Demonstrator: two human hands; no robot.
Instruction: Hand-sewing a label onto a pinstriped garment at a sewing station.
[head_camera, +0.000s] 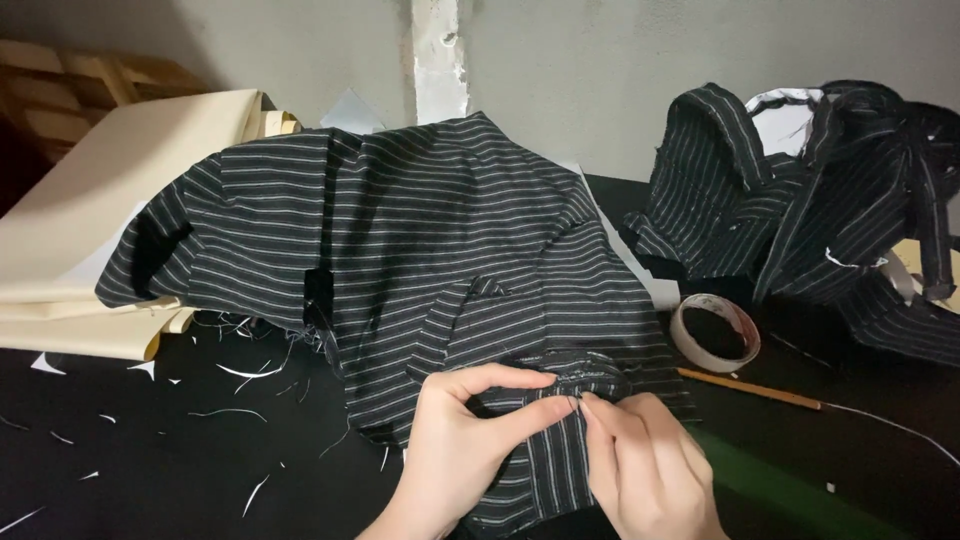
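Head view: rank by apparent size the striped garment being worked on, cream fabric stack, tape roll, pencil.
1. Striped garment, largest.
2. Cream fabric stack.
3. Tape roll and pencil: unsure; the pencil is longer but much thinner.
Both hands, left and right, pinch the garment's edge.

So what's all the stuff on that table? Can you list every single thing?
striped garment: one, black with thin white stripes, spread across the middle of the table
heap of striped fabric: one, same black and white stripes, back right
cream sheets: a stack, pale cream, back left, partly under the garment
roll of tape: one, off-white, right of the garment
pencil: one, yellowish wood, in front of the tape
thread scraps: many, white, scattered front left
table: one, black
wall: grey, behind everything
left hand: one, pinching a fold of the garment's edge
right hand: one, pinching the same fold beside it
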